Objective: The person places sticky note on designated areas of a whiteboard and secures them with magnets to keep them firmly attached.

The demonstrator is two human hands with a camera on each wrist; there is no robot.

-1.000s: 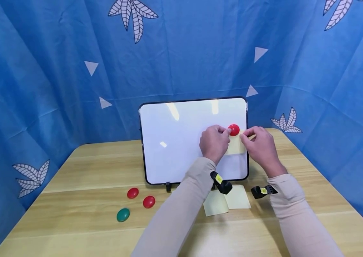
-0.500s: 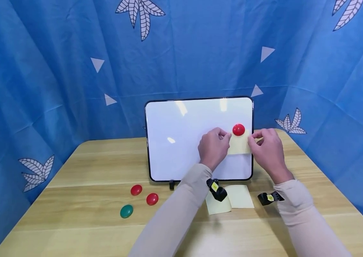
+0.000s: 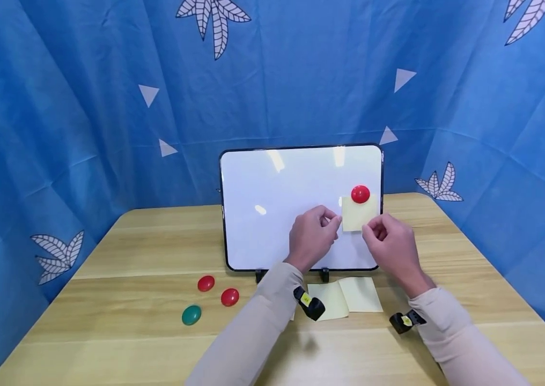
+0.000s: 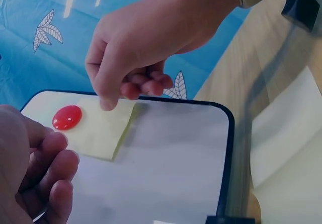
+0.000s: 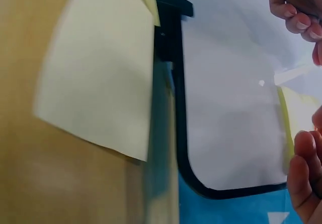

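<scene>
A pale yellow sticky note (image 3: 352, 215) hangs on the right side of the upright whiteboard (image 3: 272, 230), with a round red magnet (image 3: 360, 194) at its top edge. My left hand (image 3: 312, 238) is just left of the note, fingers loosely curled and holding nothing. Near the note's lower right corner is my right hand (image 3: 392, 247), thumb and index finger close together. In the left wrist view, the right thumb tip overlaps the note (image 4: 100, 133), whose lower edge stands off the board; I see no pinch on it.
Two red magnets (image 3: 206, 283) (image 3: 230, 297) and a green magnet (image 3: 191, 314) lie on the wooden table (image 3: 123, 300) at left. More yellow notes (image 3: 360, 295) lie before the board, partly under the left forearm. A blue curtain (image 3: 301, 80) hangs behind.
The left hand has left the red magnet and moved down and left, apart from the note. The right hand has slid down from the note's upper right edge. The view has shifted slightly.
</scene>
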